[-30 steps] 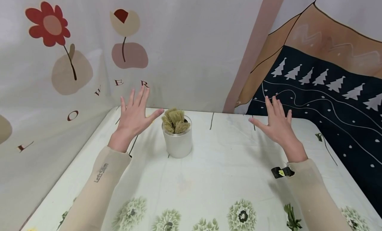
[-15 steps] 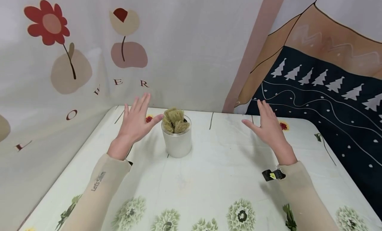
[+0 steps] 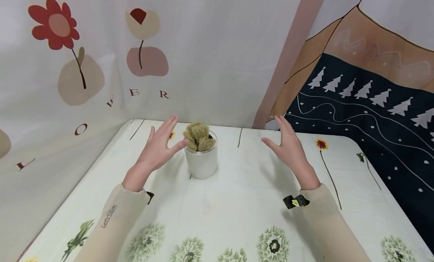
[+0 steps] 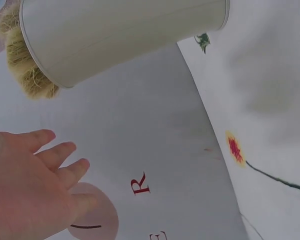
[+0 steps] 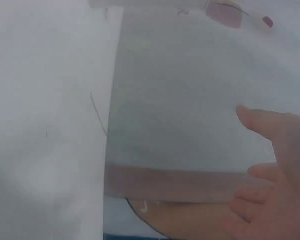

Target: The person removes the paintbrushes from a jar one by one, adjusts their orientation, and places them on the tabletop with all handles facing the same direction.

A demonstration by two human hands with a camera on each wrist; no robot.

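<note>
A white cylindrical pot (image 3: 202,165) stands upright on the table, with a tuft of dry, greenish-tan bristly plant heads (image 3: 198,136) rising out of its top. Just left of it my left hand (image 3: 156,149) hovers with straight fingers, the thumb near the rim; whether the thumb touches cannot be told from the head view. In the left wrist view the pot (image 4: 125,35) lies apart from the fingers. My right hand (image 3: 288,149) hangs in the air well to the right of the pot, thumb spread from the fingers, holding nothing.
A white cloth printed with flowers covers the table (image 3: 230,201). Hanging fabric (image 3: 210,58) with printed flowers and letters closes the back and left. A dark cloth with printed trees (image 3: 356,111) hangs at the right.
My right hand has moved left, toward the pot. My left hand has lowered slightly and turned, its fingers closer together. The pot has stayed in place.
</note>
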